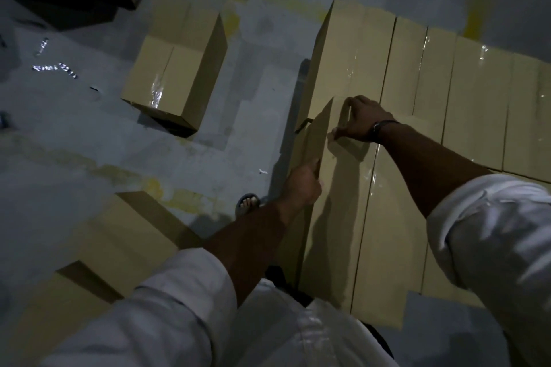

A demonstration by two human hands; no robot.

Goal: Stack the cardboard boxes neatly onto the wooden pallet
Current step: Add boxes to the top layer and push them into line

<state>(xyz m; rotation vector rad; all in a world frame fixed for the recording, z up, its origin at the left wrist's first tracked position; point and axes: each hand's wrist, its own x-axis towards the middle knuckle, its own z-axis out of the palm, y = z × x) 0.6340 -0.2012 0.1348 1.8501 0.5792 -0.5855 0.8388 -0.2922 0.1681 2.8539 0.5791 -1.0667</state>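
Cardboard shows up first at the near left, where 1 floor box (128, 232) sits in shadow on the grey concrete floor (74, 128). Farther off and a little right, a second loose box (174, 68) stands alone on the floor with glossy tape along its top seam, well apart from the stack. Right of it, near the foot of the stack, your sandalled foot (249, 203) shows on the floor.

Your left hand (301, 186) grips the upper left edge of the near box (340, 217). The thumb lies on that edge and the fingers are curled against the side face. This box sits at the near left corner of the stack, with its far end touching the far corner box (351, 53).

Your right hand (360, 119), with a dark band (378, 128) at the wrist, rests on the far end of the near box's top. Its fingers are bent and clamped over the far edge, and the thumb presses the top.

To the right, a row of taped boxes (477, 104) stands side by side, touching, their tops level.
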